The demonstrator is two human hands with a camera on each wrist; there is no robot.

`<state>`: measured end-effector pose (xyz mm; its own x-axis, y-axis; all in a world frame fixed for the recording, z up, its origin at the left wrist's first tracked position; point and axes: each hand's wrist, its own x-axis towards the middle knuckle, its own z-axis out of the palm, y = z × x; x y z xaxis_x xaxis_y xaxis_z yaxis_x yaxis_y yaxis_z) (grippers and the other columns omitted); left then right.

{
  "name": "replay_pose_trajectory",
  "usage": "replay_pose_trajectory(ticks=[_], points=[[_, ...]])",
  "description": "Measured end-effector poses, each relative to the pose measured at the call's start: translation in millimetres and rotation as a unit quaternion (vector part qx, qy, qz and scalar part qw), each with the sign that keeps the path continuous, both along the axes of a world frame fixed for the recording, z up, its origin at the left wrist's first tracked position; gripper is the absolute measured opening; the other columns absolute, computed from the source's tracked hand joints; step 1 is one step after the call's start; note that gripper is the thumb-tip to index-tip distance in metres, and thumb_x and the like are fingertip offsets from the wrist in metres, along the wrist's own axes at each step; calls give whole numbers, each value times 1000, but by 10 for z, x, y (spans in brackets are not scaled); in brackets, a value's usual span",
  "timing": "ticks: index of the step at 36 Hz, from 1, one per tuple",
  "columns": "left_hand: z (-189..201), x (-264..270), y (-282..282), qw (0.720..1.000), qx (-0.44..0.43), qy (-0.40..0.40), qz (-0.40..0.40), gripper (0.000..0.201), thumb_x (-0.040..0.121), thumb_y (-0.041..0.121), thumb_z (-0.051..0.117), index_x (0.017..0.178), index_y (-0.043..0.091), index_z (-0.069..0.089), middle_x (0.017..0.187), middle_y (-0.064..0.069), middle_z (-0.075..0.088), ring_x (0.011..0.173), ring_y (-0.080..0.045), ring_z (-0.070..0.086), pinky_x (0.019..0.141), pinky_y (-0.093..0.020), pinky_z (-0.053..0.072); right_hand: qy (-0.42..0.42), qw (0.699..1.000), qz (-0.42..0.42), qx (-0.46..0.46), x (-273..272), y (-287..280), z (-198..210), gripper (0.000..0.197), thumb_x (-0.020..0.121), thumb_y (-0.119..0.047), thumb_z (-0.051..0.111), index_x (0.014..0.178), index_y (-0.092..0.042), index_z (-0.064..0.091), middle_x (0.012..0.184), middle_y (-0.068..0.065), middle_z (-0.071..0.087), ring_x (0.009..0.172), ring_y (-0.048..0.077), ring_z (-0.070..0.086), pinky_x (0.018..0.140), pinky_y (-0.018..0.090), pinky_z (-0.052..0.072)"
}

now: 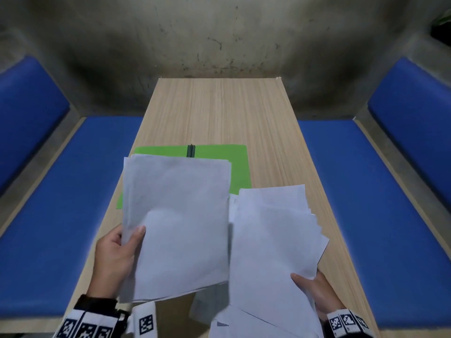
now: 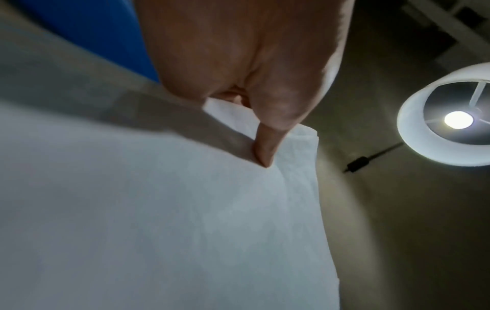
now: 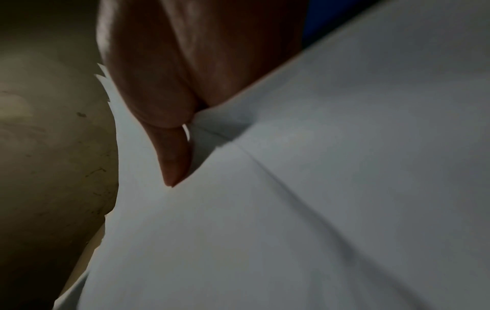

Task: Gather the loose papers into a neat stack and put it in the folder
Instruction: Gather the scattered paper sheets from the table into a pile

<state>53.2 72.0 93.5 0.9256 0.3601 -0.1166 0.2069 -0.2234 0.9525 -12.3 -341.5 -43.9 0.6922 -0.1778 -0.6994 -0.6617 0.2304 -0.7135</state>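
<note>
Head view: the left hand (image 1: 114, 259) at lower left grips a squared bundle of papers (image 1: 178, 225), thumb on top, lifted above the table (image 1: 219, 113). The right hand (image 1: 314, 291) at lower right pinches a fanned bundle (image 1: 273, 240) whose corners splay toward the right edge (far less tidy). More loose sheets (image 1: 244, 325) lie at the bottom centre. The green folder (image 1: 236, 164) lies open on the table in the middle of the frame, partly hidden behind the left bundle, its dark spine clip (image 1: 191, 150) showing. Blue benches (image 1: 73, 191) flank the table. In the left wrist view a lit ceiling lamp (image 2: 450, 119) shows at the right.
</note>
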Motion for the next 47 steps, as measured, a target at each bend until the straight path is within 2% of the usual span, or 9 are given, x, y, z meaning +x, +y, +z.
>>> replay_pose_trajectory(ticks=[6, 11, 17, 20, 24, 31, 36, 41, 47], points=[[-252, 28, -524, 986, -150, 70, -24, 15, 91, 4, 62, 105, 3, 69, 94, -14, 77, 69, -18, 73, 58, -26, 60, -4, 1000, -1, 4, 34, 144, -21, 46, 80, 4, 70, 119, -14, 55, 115, 18, 70, 106, 38, 66, 98, 60, 46], [-665, -95, -1059, 966, -184, 159, -89, 20, 93, -4, 55, 106, 7, 67, 96, -10, 78, 78, -20, 75, 65, -28, 60, 29, 995, 91, -14, -1, 112, -238, 78, 45, -35, 93, 114, -10, 68, 107, 7, 76, 100, 28, 72, 97, 54, 50], [-1250, -154, -1298, 947, 69, 214, -231, 19, 96, 6, 42, 102, 12, 59, 98, -1, 65, 91, -19, 62, 73, -21, 45, 99, 987, -30, 121, 57, 302, 197, 37, 91, -56, 50, 103, -25, 67, 99, 2, 74, 96, 22, 66, 96, 45, 48], [-1421, -193, -1374, 930, 116, 237, -255, 22, 98, 8, 38, 113, 10, 54, 109, -2, 62, 97, -19, 59, 83, -24, 44, 75, 993, -20, 91, 46, 328, 239, 27, 92, -49, 52, 98, -25, 62, 97, -11, 63, 81, 8, 60, 87, 37, 50], [-1462, -249, -1473, 923, 115, 250, -267, 19, 97, 7, 36, 105, 8, 53, 102, -12, 65, 84, -21, 61, 75, -28, 50, 50, 998, 42, 5, -32, 279, -35, 68, 59, -24, 88, 118, 0, 63, 107, 12, 75, 94, 29, 73, 89, 48, 56], [-1395, -252, -1469, 952, 125, 178, -216, 27, 99, 29, 48, 77, 13, 54, 69, -1, 62, 60, -14, 51, 58, -25, 39, 16, 1000, 12, 11, -135, 98, -40, 52, 73, -15, 81, 119, -5, 61, 110, 13, 73, 103, 34, 67, 97, 53, 48], [-1412, -138, -1324, 961, 182, 158, -138, 17, 97, 24, 49, 91, 18, 64, 95, 2, 65, 85, -13, 62, 76, -30, 53, 22, 998, -45, -27, -269, -225, -44, 24, 87, 4, 62, 111, -1, 63, 102, 17, 71, 95, 35, 67, 87, 48, 52], [-1491, -90, -1287, 943, 219, 170, -183, 35, 97, 19, 53, 131, 14, 54, 135, -2, 50, 124, -16, 47, 97, -25, 41, 46, 994, -94, -36, -396, -486, -71, 45, 57, -12, 82, 99, -7, 68, 105, 20, 72, 100, 40, 66, 100, 60, 43], [-1527, -37, -1360, 911, 248, 190, -268, 54, 97, 29, 51, 147, 15, 36, 148, -2, 40, 135, -20, 36, 109, -30, 33, 68, 992, -96, -35, -438, -593, -123, 16, 82, 3, 67, 95, -7, 66, 105, 19, 70, 103, 41, 64, 104, 61, 40]])
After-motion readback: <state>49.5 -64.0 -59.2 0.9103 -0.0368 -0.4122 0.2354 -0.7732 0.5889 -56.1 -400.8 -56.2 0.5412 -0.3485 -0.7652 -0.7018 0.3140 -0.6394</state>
